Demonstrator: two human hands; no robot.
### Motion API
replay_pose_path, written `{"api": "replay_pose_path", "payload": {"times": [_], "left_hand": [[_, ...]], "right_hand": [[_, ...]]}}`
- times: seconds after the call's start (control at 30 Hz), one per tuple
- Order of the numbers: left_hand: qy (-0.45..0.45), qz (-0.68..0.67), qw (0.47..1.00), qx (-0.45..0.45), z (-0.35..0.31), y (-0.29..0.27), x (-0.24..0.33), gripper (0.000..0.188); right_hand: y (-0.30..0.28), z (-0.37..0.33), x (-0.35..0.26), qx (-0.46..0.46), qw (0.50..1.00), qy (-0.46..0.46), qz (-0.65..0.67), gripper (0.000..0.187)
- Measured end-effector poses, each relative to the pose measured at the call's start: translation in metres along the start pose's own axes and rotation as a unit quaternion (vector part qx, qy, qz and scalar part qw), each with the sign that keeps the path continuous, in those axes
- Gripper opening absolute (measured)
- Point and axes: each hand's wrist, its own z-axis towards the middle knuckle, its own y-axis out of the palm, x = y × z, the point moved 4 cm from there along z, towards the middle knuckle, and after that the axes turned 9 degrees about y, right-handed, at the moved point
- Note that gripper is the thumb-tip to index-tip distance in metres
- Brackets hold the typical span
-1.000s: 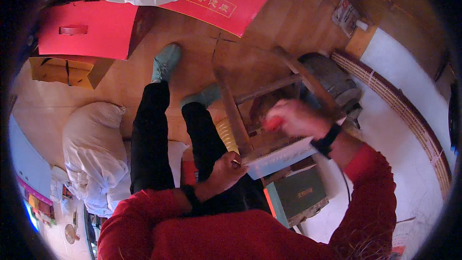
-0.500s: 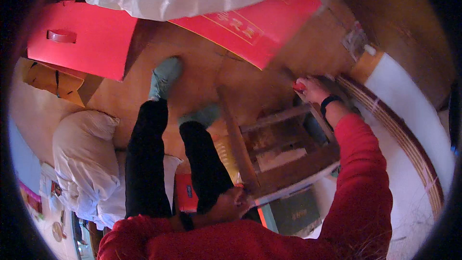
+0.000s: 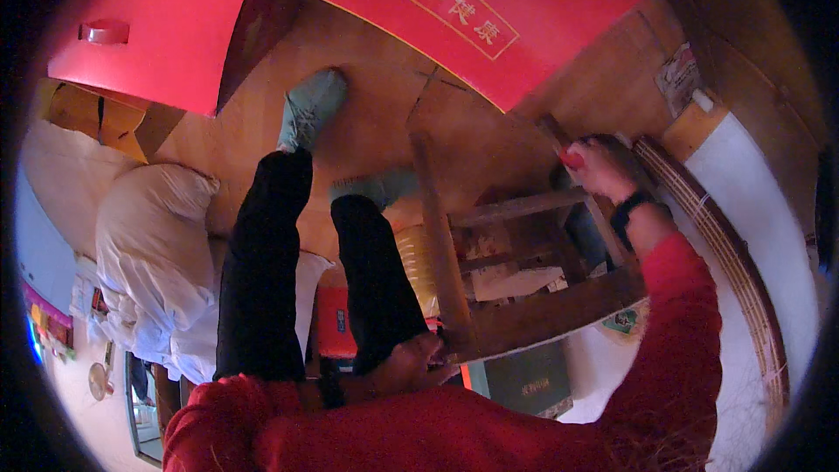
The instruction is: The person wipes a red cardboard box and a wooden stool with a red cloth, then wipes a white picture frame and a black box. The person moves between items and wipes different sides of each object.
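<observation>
A wooden stool (image 3: 559, 315) lies tipped over beside my right leg, its legs pointing away from me and its crossbars showing. My left hand (image 3: 409, 367) has its fingers curled at the near left corner of the stool, against my thigh. Beside a far stool leg is my right hand (image 3: 607, 173), closed around a small red object (image 3: 571, 158). Most of that object is hidden in the fist, so its kind is unclear. Dark bands circle both wrists.
Red boxes (image 3: 149, 39) and a red printed carton (image 3: 524, 26) stand ahead on the wood floor (image 3: 376, 79). A stuffed pale sack (image 3: 153, 236) sits at left, a rolled slatted mat (image 3: 725, 245) at right. A dark green box (image 3: 529, 385) lies under the stool.
The whole view has shifted a little, showing more of the near things. My right hand stays by the stool leg with the red object, and my left hand stays at the stool's corner.
</observation>
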Motion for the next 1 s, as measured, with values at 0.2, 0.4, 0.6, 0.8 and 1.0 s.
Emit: {"api": "replay_pose_path", "payload": {"times": [0.2, 0.4, 0.6, 0.8, 1.0], "left_hand": [[0.043, 0.031, 0.997, 0.058, -0.001, -0.005, 0.025, 0.035], [0.069, 0.054, 0.995, 0.048, 0.004, -0.004, 0.022, 0.036], [0.112, 0.052, 0.989, 0.077, 0.0, 0.0, 0.017, 0.035], [0.075, -0.007, 0.996, 0.036, 0.004, 0.002, 0.01, 0.034], [0.058, -0.074, 0.995, 0.021, 0.003, 0.007, -0.005, 0.036]], "right_hand": [[0.002, -0.074, -0.079, 0.023, 0.998, -0.058, -0.005, 0.036], [0.062, -0.076, -0.203, -0.027, 0.957, -0.249, 0.149, 0.04], [0.011, -0.069, -0.144, -0.043, 0.994, -0.096, 0.031, 0.039], [0.01, -0.099, -0.198, -0.041, 0.951, -0.244, 0.184, 0.038], [0.039, -0.104, -0.249, -0.089, 0.899, -0.4, 0.155, 0.037]]}}
